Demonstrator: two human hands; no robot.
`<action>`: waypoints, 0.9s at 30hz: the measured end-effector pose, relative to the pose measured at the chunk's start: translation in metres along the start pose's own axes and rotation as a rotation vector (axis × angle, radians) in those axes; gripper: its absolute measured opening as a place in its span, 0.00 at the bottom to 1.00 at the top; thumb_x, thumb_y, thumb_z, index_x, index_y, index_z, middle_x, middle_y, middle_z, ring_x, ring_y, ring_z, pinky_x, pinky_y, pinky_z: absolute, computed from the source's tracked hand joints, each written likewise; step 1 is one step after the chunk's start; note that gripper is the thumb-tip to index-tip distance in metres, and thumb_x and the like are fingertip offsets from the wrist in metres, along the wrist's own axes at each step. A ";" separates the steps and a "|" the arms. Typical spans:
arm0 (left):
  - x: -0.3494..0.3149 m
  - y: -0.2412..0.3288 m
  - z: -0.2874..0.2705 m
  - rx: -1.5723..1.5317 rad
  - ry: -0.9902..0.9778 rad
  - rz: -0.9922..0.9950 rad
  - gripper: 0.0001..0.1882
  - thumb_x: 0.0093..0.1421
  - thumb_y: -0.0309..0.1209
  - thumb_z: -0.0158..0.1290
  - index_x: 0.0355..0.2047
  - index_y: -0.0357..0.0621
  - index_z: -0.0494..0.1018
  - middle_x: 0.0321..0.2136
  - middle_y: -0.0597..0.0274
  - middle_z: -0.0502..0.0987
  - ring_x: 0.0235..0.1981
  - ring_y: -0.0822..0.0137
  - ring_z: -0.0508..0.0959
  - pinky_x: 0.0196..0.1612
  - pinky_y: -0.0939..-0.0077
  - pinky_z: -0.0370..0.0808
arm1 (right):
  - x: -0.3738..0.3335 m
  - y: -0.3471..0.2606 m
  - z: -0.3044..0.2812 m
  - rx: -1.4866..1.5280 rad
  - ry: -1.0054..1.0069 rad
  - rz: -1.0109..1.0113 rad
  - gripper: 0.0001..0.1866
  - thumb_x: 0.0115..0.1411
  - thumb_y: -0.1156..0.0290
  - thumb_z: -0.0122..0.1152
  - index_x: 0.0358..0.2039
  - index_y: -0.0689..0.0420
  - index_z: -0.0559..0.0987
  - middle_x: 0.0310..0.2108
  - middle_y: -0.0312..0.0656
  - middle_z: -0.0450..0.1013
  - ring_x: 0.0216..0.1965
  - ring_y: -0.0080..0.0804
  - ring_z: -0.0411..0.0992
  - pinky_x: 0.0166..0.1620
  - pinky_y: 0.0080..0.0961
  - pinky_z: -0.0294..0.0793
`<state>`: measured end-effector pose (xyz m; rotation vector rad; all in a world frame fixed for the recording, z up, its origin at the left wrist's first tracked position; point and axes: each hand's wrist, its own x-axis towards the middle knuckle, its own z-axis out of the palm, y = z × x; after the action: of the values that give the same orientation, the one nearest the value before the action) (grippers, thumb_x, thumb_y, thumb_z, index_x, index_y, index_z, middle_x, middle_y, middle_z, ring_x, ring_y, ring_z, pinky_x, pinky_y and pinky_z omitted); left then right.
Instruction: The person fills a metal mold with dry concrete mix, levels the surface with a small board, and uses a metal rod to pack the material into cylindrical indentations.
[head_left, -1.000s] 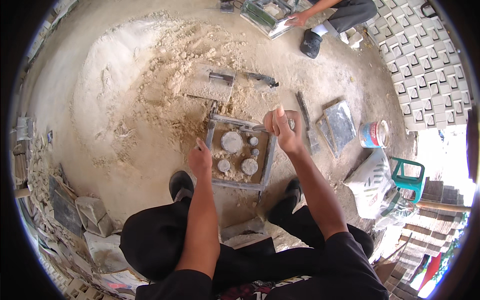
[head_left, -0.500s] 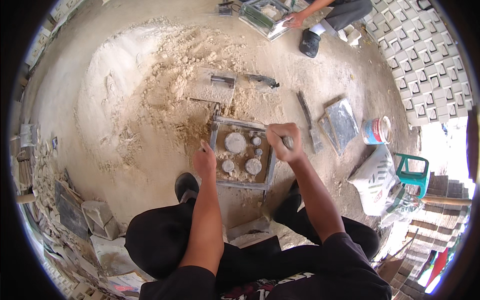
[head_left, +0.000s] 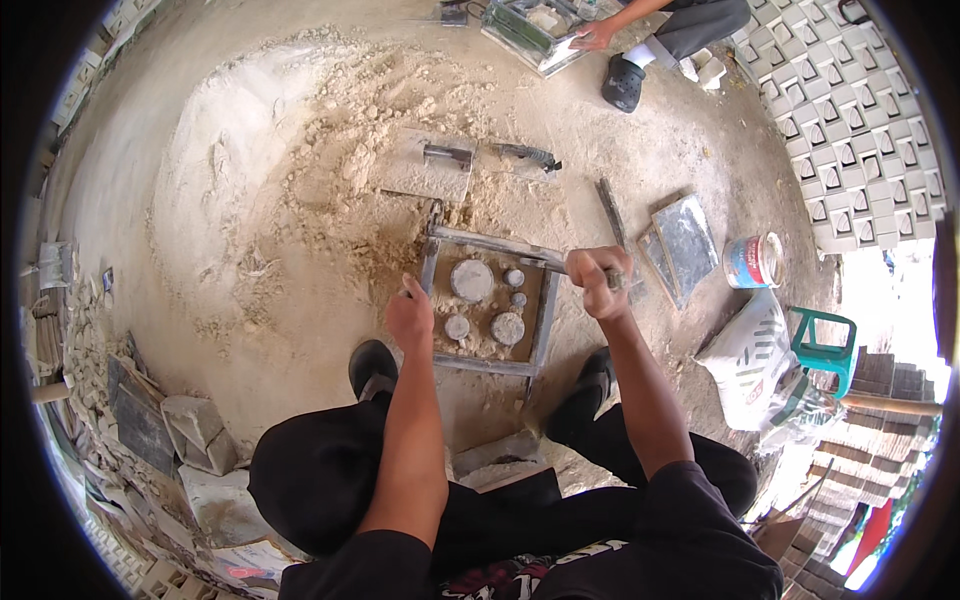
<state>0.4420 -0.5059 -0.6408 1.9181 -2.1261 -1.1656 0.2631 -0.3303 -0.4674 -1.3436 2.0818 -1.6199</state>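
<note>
Head view: rectangular grey frame around five mixed-size round discs

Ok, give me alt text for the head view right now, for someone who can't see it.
A person's right hand grips a handled tool at the upper right corner of a rectangular frame containing five round pieces, with the left hand at its left side. Beyond lies loose, pale powder; farther off, another person's hand is at a box.

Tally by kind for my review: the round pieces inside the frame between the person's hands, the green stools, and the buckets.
Round pieces: 5
Green stool: 1
Bucket: 1
Total: 7
</note>
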 end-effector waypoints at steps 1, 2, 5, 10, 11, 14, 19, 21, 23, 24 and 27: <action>0.001 0.003 0.001 -0.003 0.000 0.003 0.35 0.66 0.53 0.33 0.32 0.33 0.80 0.31 0.39 0.78 0.36 0.39 0.77 0.41 0.49 0.72 | -0.006 0.008 -0.004 0.153 0.082 0.019 0.26 0.62 0.66 0.48 0.08 0.61 0.61 0.08 0.34 0.57 0.11 0.22 0.54 0.17 0.24 0.50; 0.001 0.005 0.000 0.005 -0.001 -0.007 0.35 0.66 0.53 0.32 0.32 0.33 0.79 0.31 0.39 0.78 0.36 0.39 0.77 0.41 0.49 0.72 | -0.003 0.005 -0.002 0.311 0.158 0.036 0.27 0.63 0.65 0.48 0.08 0.61 0.60 0.08 0.35 0.57 0.11 0.22 0.54 0.17 0.24 0.50; 0.001 0.010 -0.005 0.000 0.018 -0.032 0.35 0.66 0.53 0.32 0.31 0.33 0.79 0.31 0.38 0.78 0.36 0.39 0.77 0.41 0.49 0.72 | 0.002 -0.003 0.005 0.335 0.178 -0.042 0.30 0.66 0.63 0.46 0.07 0.59 0.56 0.07 0.36 0.56 0.11 0.23 0.54 0.16 0.25 0.50; 0.002 0.005 -0.003 -0.002 -0.025 -0.051 0.35 0.66 0.53 0.32 0.31 0.33 0.79 0.29 0.39 0.78 0.35 0.39 0.77 0.41 0.49 0.72 | 0.014 -0.017 0.018 0.329 0.324 0.047 0.29 0.67 0.66 0.44 0.07 0.57 0.57 0.08 0.37 0.58 0.12 0.21 0.55 0.16 0.24 0.51; 0.000 0.006 -0.003 0.004 -0.006 -0.022 0.35 0.66 0.52 0.32 0.31 0.34 0.79 0.29 0.39 0.78 0.35 0.39 0.77 0.41 0.49 0.73 | 0.012 -0.022 0.022 0.362 0.354 0.051 0.29 0.67 0.66 0.44 0.08 0.57 0.57 0.08 0.37 0.58 0.12 0.21 0.55 0.16 0.24 0.51; -0.002 0.009 -0.002 0.024 0.027 0.025 0.35 0.66 0.52 0.32 0.30 0.35 0.80 0.28 0.40 0.78 0.34 0.40 0.77 0.40 0.49 0.73 | 0.015 -0.004 0.053 0.216 0.372 -0.011 0.26 0.67 0.68 0.45 0.10 0.57 0.58 0.07 0.34 0.53 0.09 0.22 0.50 0.16 0.22 0.50; 0.007 -0.009 0.004 0.038 0.060 -0.010 0.34 0.66 0.52 0.32 0.30 0.36 0.80 0.28 0.40 0.79 0.33 0.41 0.78 0.40 0.49 0.74 | 0.021 -0.024 0.063 0.223 0.189 -0.167 0.17 0.66 0.76 0.44 0.17 0.60 0.65 0.09 0.35 0.56 0.11 0.19 0.52 0.15 0.23 0.52; -0.002 0.009 -0.002 0.007 0.008 -0.012 0.33 0.66 0.52 0.33 0.30 0.37 0.80 0.28 0.41 0.79 0.34 0.41 0.78 0.41 0.50 0.74 | 0.019 -0.007 0.071 0.154 0.239 -0.150 0.18 0.65 0.75 0.46 0.15 0.60 0.65 0.08 0.35 0.57 0.11 0.18 0.54 0.15 0.22 0.52; 0.000 0.007 -0.004 -0.008 -0.011 -0.013 0.33 0.66 0.51 0.33 0.30 0.37 0.80 0.28 0.40 0.79 0.34 0.41 0.78 0.41 0.50 0.74 | 0.029 -0.007 0.086 0.230 0.320 0.008 0.22 0.62 0.74 0.51 0.10 0.60 0.63 0.07 0.35 0.59 0.11 0.16 0.55 0.15 0.22 0.51; 0.000 0.004 -0.003 -0.018 0.005 -0.028 0.33 0.66 0.51 0.34 0.30 0.36 0.80 0.28 0.40 0.78 0.34 0.40 0.78 0.40 0.50 0.74 | 0.039 -0.011 0.090 0.258 0.313 0.114 0.24 0.62 0.73 0.53 0.08 0.60 0.62 0.07 0.35 0.59 0.11 0.16 0.55 0.15 0.21 0.51; -0.002 0.004 -0.003 -0.025 0.015 -0.055 0.33 0.66 0.51 0.34 0.29 0.35 0.80 0.27 0.38 0.78 0.34 0.40 0.78 0.39 0.50 0.73 | 0.039 -0.036 0.092 0.119 0.208 0.023 0.25 0.63 0.71 0.53 0.09 0.59 0.63 0.07 0.32 0.59 0.11 0.15 0.54 0.15 0.21 0.50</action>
<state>0.4411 -0.5058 -0.6355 1.9800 -2.0542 -1.1779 0.3171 -0.4218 -0.4586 -1.1535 2.0625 -1.9138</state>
